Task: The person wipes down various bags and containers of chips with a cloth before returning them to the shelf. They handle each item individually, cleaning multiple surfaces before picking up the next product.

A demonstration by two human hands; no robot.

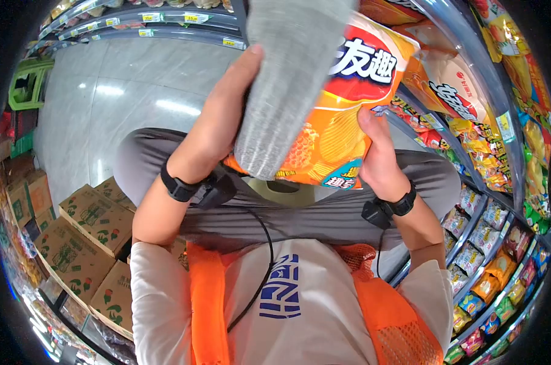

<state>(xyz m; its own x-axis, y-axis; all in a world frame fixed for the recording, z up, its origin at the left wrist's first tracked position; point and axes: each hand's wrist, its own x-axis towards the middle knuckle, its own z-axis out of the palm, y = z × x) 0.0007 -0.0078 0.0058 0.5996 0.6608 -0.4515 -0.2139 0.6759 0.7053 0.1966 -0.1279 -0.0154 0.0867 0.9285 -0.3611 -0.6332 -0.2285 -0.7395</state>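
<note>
An orange snack bag (342, 128) with a red and white label is held up in front of my lap. My left hand (230, 100) is at a grey cloth (287, 91), which covers much of the bag's left side; most of its fingers are hidden behind the cloth. On the bag's right edge my right hand (380, 149) grips with the thumb on the front and the other fingers behind. The cloth hangs from the top of the view down to the bag's lower left corner.
Cardboard boxes (75, 258) are stacked at the lower left. Shelves of snack bags (485, 267) run along the right side. Another shelf (166, 21) with price tags crosses the top left, above the grey tiled floor (129, 79). A green crate (29, 85) stands far left.
</note>
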